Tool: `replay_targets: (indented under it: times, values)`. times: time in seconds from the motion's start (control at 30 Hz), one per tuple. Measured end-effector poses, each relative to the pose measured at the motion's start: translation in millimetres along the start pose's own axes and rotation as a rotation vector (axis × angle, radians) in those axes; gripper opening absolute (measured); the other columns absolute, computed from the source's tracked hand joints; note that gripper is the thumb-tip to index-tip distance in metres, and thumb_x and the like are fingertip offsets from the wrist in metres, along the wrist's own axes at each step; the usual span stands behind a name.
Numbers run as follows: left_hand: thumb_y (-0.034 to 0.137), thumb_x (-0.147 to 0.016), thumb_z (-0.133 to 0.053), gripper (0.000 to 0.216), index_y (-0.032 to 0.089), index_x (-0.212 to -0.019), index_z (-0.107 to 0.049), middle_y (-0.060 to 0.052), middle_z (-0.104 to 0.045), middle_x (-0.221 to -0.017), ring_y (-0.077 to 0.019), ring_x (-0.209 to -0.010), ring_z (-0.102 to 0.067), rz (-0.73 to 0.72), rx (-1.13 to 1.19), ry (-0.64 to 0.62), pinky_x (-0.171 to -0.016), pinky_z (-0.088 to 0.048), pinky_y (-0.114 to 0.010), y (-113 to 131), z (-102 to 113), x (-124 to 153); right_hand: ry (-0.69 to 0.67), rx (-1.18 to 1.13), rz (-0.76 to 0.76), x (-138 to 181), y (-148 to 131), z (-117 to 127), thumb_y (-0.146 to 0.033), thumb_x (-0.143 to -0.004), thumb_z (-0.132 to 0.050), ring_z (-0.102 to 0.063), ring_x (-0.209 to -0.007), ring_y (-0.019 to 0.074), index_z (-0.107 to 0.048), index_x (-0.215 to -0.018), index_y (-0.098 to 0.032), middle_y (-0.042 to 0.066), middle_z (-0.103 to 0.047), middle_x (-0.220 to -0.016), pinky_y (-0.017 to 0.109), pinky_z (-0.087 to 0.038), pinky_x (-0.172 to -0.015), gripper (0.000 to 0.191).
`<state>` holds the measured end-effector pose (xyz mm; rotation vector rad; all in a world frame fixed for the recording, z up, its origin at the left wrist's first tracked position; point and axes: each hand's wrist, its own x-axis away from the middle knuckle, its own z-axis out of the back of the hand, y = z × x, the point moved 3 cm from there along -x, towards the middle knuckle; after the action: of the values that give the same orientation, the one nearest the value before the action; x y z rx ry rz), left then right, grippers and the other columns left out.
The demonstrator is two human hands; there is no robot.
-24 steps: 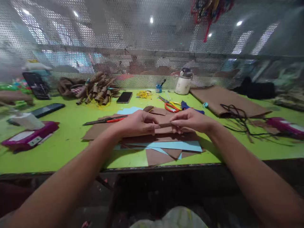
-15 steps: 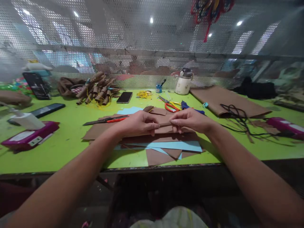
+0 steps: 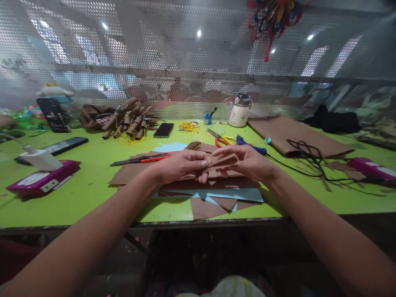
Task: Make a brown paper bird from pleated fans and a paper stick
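Several narrow brown paper strips (image 3: 223,162) are pinched between the thumb and fingers of my left hand (image 3: 182,166). Their far ends fan apart toward my right hand (image 3: 252,163). That hand curves around the loose ends with its fingers spread; whether it touches them I cannot tell. Beneath both hands lies a stack of brown paper sheets (image 3: 123,175), with light blue paper (image 3: 238,193) sticking out at the front. A utility knife (image 3: 140,159) with red on it rests on the stack, left of my left hand. Behind the hands is a small bundle of brown strips (image 3: 194,145).
Scissors (image 3: 214,133), orange-and-yellow-handled pliers (image 3: 223,142) and a blue-handled tool (image 3: 252,146) lie behind my right hand. Farther back are rolled paper tubes (image 3: 131,121), a phone (image 3: 163,130) and a white bottle (image 3: 239,113). Purple power strips (image 3: 45,179) flank both sides.
My right fingers have spread from their pinch. The piece between my hands, seen edge-on before, now shows as several fanned strips, held in my left hand. The view tipped slightly upward.
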<state>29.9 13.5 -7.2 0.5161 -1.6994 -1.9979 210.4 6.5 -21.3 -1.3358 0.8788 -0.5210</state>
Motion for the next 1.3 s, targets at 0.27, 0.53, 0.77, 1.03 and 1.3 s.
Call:
replay_targets:
  times: [0.27,0.53,0.77,1.03,1.3]
  values:
    - [0.029,-0.086,-0.054,0.018,0.012,-0.088,-0.06,-0.007,-0.066,-0.076,-0.0123,-0.067,-0.06,0.031,0.208,-0.112,-0.065,-0.045,-0.025,-10.2,-10.2,-6.0,0.034,0.208,0.148,0.2,-7.2,-5.7,-0.023,-0.076,-0.067,-0.06,-0.076,0.0145,-0.071,-0.086,-0.017,0.004,-0.066,-0.083,0.03,-0.049,-0.072,0.012]
    - [0.021,-0.078,-0.062,0.017,0.012,-0.092,-0.06,-0.006,-0.065,-0.076,-0.0135,-0.07,-0.063,-0.049,0.265,0.311,-0.068,-0.049,-0.027,-6.6,14.8,-9.6,0.181,0.053,0.092,-3.3,-5.1,5.0,-0.026,-0.078,-0.065,-0.058,-0.074,0.0123,-0.067,-0.09,-0.017,0.002,-0.063,-0.083,0.028,-0.048,-0.071,0.016]
    - [0.036,-0.078,-0.061,0.026,0.011,-0.088,-0.062,-0.004,-0.062,-0.075,-0.0092,-0.067,-0.057,-0.098,0.125,0.565,-0.057,-0.042,-0.019,-6.1,25.1,-10.6,0.065,0.155,-0.037,-2.3,-4.4,5.8,-0.031,-0.08,-0.061,-0.06,-0.081,0.0142,-0.067,-0.102,-0.018,0.003,-0.066,-0.089,0.027,-0.047,-0.074,0.026]
    - [0.03,-0.075,-0.062,0.021,0.011,-0.079,-0.068,-0.004,-0.066,-0.074,-0.0127,-0.069,-0.056,-0.157,-0.433,0.41,-0.062,-0.042,-0.024,2.5,7.6,-13.0,-0.037,0.75,-0.093,-7.8,-11.2,-1.7,-0.034,-0.084,-0.052,-0.053,-0.057,0.0129,-0.072,-0.091,-0.016,0.0,-0.06,-0.053,0.023,-0.04,-0.054,0.028]
    - [0.027,-0.072,-0.059,0.021,0.01,-0.079,-0.068,-0.003,-0.064,-0.067,-0.012,-0.062,-0.055,-0.064,-0.48,0.445,-0.058,-0.041,-0.023,-2.5,16.5,-10.5,0.126,0.849,-0.048,-12.1,-6.7,3.3,-0.029,-0.076,-0.058,-0.054,-0.061,0.0133,-0.073,-0.091,-0.017,0.001,-0.067,-0.075,0.024,-0.039,-0.054,0.024]
